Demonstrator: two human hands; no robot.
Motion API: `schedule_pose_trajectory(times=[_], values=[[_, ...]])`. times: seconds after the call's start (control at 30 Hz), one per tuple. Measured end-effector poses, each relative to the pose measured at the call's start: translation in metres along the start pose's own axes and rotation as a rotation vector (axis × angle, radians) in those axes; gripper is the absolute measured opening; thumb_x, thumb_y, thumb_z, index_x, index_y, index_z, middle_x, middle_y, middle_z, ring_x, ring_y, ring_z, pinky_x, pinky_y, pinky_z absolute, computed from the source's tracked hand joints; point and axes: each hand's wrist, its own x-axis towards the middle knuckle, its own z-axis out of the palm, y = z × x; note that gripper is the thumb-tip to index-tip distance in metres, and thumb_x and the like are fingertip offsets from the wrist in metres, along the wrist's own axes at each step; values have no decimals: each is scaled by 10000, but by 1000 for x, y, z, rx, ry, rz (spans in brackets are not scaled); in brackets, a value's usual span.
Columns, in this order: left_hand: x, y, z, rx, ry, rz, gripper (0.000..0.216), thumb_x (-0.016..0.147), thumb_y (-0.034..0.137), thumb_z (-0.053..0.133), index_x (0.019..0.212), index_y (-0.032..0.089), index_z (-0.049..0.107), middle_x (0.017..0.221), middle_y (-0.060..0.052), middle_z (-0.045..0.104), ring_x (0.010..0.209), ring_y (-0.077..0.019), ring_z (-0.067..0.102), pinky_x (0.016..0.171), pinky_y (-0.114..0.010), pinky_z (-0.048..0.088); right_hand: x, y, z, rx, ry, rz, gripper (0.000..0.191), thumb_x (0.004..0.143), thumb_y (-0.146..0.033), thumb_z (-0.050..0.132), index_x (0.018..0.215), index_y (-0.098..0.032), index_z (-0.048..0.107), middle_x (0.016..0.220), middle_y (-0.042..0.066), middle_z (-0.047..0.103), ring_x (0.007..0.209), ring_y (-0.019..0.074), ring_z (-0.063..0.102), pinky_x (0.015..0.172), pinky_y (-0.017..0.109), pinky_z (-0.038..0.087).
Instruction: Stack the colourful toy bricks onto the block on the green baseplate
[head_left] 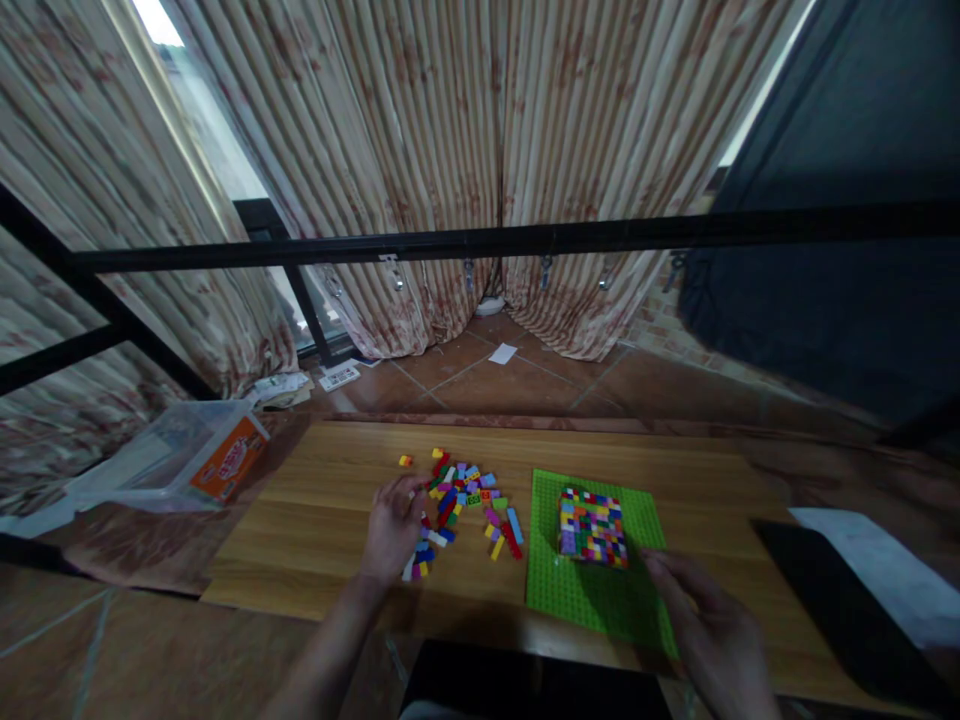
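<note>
A green baseplate lies on a wooden table, with a square block of many-coloured bricks built on its far half. Left of the plate lies a loose pile of small coloured bricks. My left hand rests at the pile's left edge, fingers curled down onto the bricks; what they pinch is hidden. My right hand hovers over the plate's near right corner, fingers loosely spread, holding nothing visible.
A clear plastic box with an orange label sits off the table's left end. A black bar crosses in front of the curtains. A dark flat object lies at the table's right end. Papers lie on the tiled floor.
</note>
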Motion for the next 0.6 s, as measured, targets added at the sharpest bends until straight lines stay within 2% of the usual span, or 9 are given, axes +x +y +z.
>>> schedule_pose_trajectory(times=[0.1,0.17,0.23,0.33,0.37,0.47,0.6], values=[[-9,20,3,-346,33,-199,266,803,358,554,982,182,643,990,-65,684,932,-207,629,839,-340,485,-12,-7,11,29,-59,-68,369,749,-551,584,869,-235,731,990,79,717,982,277,650,872,399,518],[-25,39,11,-582,-15,-347,346,780,414,600,1041,189,626,993,-60,681,869,-201,645,782,-333,504,-23,-14,21,39,-102,-149,343,780,-525,573,883,-242,736,989,80,715,952,261,662,842,377,536],[-48,58,24,-788,-71,-425,355,741,429,661,1002,189,649,952,-55,681,848,-187,642,818,-337,498,-35,-22,32,45,-175,-258,296,814,-471,563,911,-251,735,986,76,714,937,241,668,826,345,545],[-89,80,47,-1012,-313,-555,381,654,386,764,973,197,678,906,-61,685,862,-193,629,807,-336,498,-51,-34,43,89,-376,-428,238,850,-368,551,994,-271,713,1001,64,704,928,204,671,795,279,554],[-101,85,53,-1079,-387,-604,409,614,368,797,972,205,684,890,-57,686,832,-185,630,785,-325,497,-56,-37,45,105,-441,-463,234,857,-339,548,1017,-271,704,1007,66,698,930,197,670,794,266,553],[-123,94,65,-1207,-477,-697,434,579,326,828,974,213,690,961,-64,683,844,-171,632,799,-303,473,-63,-37,41,144,-556,-497,238,863,-282,547,1050,-264,691,1019,79,684,934,188,668,805,251,547],[-130,102,70,-1238,-572,-697,486,531,273,857,982,202,689,943,-81,686,853,-179,635,778,-286,458,-64,-22,29,230,-547,-507,196,844,-294,578,981,-278,717,964,65,699,883,189,685,778,246,556]])
